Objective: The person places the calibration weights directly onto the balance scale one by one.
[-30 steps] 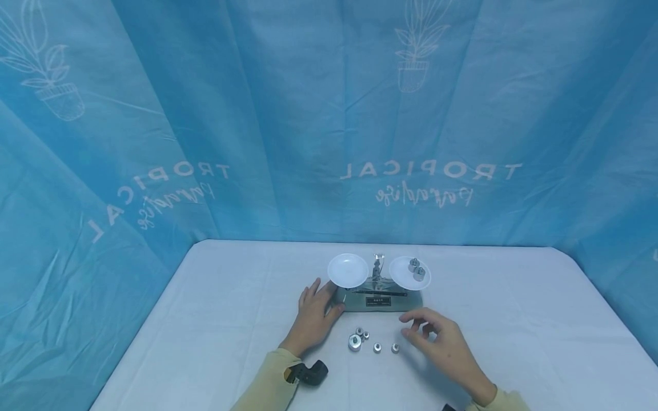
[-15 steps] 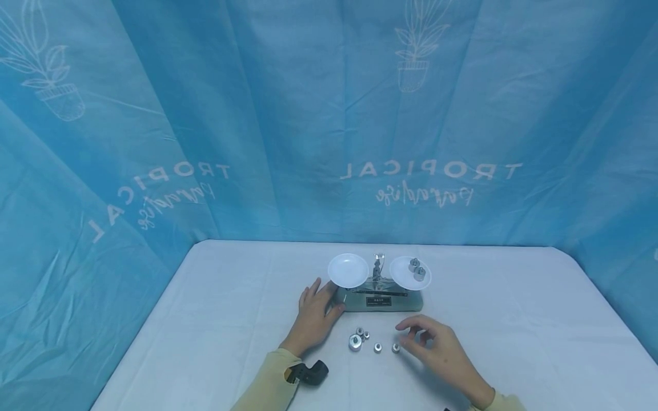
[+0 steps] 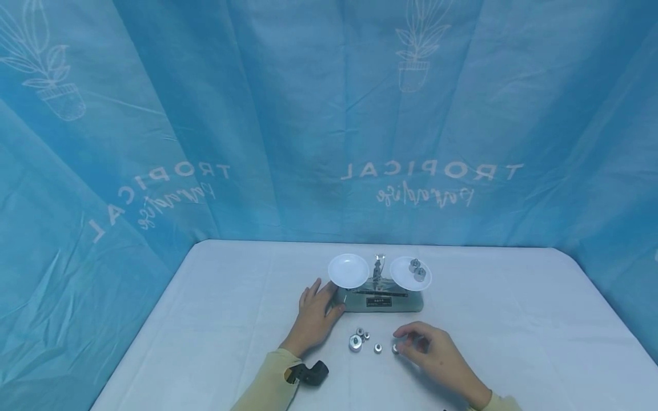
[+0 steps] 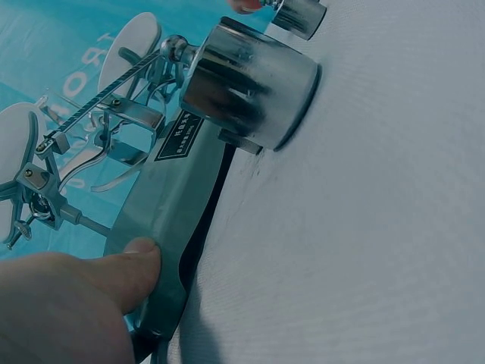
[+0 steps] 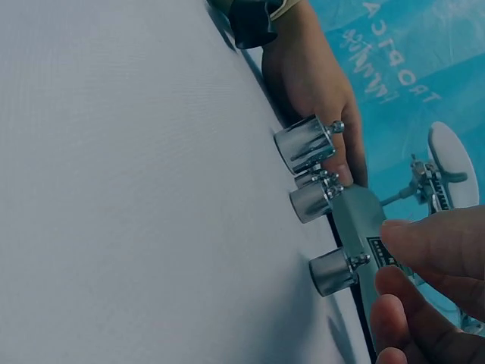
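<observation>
A balance scale [image 3: 354, 301] with a green base and two white pans stands mid-table. My left hand [image 3: 312, 319] holds the base's left end, thumb [image 4: 140, 265] against the front face and the other fingers lying along the side. My right hand [image 3: 434, 351] hovers at the rightmost small metal weight [image 5: 332, 273], thumb and forefinger parted with a gap to its knob in the right wrist view. Another small weight [image 3: 377, 348] stands to its left. Further left, a large weight [image 3: 355, 343] stands by two smaller ones. Two weights [image 3: 419, 274] sit on the right pan [image 3: 403, 281].
The left pan [image 3: 349, 270] is bare white. A white cloth [image 3: 247, 297] covers the table, with blue printed curtains [image 3: 308, 114] behind and at the sides. A black wrist strap device [image 3: 311, 373] sits at the left cuff.
My right hand has moved down and slightly left, from in front of the scale to the rightmost small weight. The left hand and the weights have stayed in place.
</observation>
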`<state>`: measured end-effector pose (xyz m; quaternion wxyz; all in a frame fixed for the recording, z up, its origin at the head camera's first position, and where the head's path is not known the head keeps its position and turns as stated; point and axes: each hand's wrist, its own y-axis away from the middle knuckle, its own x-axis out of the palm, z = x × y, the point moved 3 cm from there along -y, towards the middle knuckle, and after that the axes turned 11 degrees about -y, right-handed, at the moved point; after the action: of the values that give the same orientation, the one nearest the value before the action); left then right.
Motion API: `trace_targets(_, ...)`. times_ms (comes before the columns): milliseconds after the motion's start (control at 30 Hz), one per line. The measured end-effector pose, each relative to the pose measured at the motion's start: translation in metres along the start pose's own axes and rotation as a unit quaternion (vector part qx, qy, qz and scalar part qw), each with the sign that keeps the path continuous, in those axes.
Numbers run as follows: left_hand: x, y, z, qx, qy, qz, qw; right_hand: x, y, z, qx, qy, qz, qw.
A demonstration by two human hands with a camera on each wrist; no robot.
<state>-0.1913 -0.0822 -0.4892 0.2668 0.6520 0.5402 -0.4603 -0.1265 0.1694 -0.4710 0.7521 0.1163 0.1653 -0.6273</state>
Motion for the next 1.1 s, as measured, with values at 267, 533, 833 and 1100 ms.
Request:
trace_targets(267, 0.002, 0.0, 0.001, 0.007, 0.004, -0.003, 1.0, 0.003, 0.0, -0.004, 0.027, 0.0, 0.002, 1.0)
trace_targets(533, 0.002, 0.0, 0.002, 0.008, 0.005, -0.004, 0.9999, 0.004, 0.0, -0.006, 0.03, 0.004, 0.014, 0.999)
trace_targets(833, 0.002, -0.001, 0.002, 0.009, -0.001, -0.002, 1.0, 0.004, 0.0, -0.008, 0.022, 0.014, 0.021, 0.999)
trace_targets(1100, 0.001, 0.0, 0.001, 0.008, 0.001, -0.002, 1.0, 0.005, 0.0, -0.011, 0.031, 0.019, 0.015, 0.999)
